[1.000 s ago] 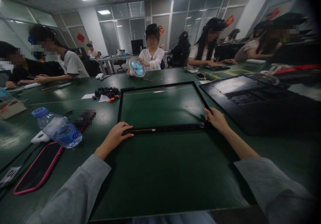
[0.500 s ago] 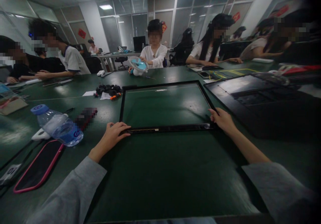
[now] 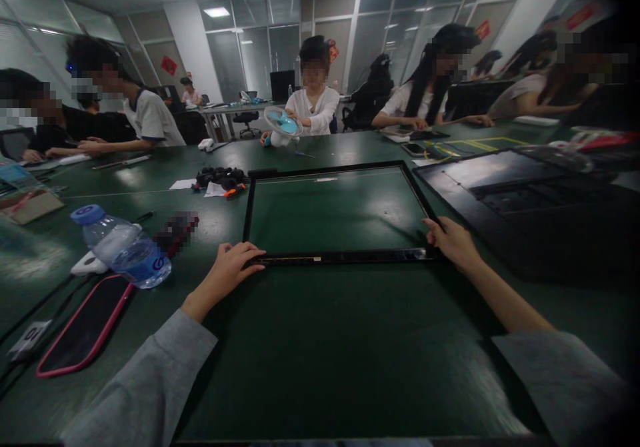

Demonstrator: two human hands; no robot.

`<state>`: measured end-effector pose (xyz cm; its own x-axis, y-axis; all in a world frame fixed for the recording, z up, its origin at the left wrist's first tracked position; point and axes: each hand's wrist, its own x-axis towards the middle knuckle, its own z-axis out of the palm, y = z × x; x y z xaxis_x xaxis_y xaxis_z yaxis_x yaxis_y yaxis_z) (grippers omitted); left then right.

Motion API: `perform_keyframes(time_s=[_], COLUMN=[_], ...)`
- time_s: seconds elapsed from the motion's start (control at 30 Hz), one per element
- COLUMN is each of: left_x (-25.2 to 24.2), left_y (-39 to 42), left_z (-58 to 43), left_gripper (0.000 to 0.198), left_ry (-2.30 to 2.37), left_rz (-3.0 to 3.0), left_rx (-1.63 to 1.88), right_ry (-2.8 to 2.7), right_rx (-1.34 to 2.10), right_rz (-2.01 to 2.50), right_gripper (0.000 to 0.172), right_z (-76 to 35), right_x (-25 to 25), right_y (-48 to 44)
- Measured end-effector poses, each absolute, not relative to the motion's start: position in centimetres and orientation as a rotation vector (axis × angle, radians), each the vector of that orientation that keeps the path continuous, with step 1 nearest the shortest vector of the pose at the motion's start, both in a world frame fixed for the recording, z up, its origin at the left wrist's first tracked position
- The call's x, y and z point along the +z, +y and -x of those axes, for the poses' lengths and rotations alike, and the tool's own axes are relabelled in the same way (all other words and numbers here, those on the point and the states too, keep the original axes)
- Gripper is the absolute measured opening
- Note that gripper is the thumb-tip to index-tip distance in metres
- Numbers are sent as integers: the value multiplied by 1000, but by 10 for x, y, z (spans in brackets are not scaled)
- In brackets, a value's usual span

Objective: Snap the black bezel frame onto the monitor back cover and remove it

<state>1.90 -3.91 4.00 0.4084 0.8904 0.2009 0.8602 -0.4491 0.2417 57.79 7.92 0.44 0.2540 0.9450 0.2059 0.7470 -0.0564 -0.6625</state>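
A thin black rectangular frame (image 3: 345, 257), like the bezel of a screen, lies in front of me, and the green tabletop shows through its opening. My left hand (image 3: 227, 270) is closed on its near left corner, thumb along the near bar and fingers over it. At the near right corner, my right hand (image 3: 454, 241) grips the side bar, with the thumb on the inner edge. The undersides of the corners are hidden by my fingers.
To the right lies a large black panel (image 3: 505, 177). A water bottle (image 3: 125, 243) rests tilted on the left, by a pink-edged phone (image 3: 85, 333) and cables. Black parts (image 3: 220, 179) lie beyond the frame. Across the table (image 3: 340, 353), a person handles a small fan (image 3: 283, 123).
The whole view has shifted slightly, so everything sits a little further right. Both hands keep their hold on the frame, which has not visibly moved on the table.
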Motion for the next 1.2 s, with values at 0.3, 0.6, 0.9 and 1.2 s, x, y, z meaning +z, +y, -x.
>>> perform_keyframes(time_s=[0.3,0.6,0.9,1.2], left_x=[41,41,41,43], left_y=[-39,-38,-37,-38], left_z=[-18,-19,-18,-19], left_gripper=[38,37,36,36], left_ry=[1573,1586,1580,1579], left_rz=[-2511,-2489,-2486,-2462], left_rx=[459,450,449,445], right_ry=[-1551,-1561,-1579,-1566], right_rx=[368,351,334,351], right_rz=[1830,1821,1831,1840], right_gripper=[35,38,40,35], right_z=[-581,-588,-591,-587], right_x=[1,-7,-9,-5], right_y=[81,87,88,86])
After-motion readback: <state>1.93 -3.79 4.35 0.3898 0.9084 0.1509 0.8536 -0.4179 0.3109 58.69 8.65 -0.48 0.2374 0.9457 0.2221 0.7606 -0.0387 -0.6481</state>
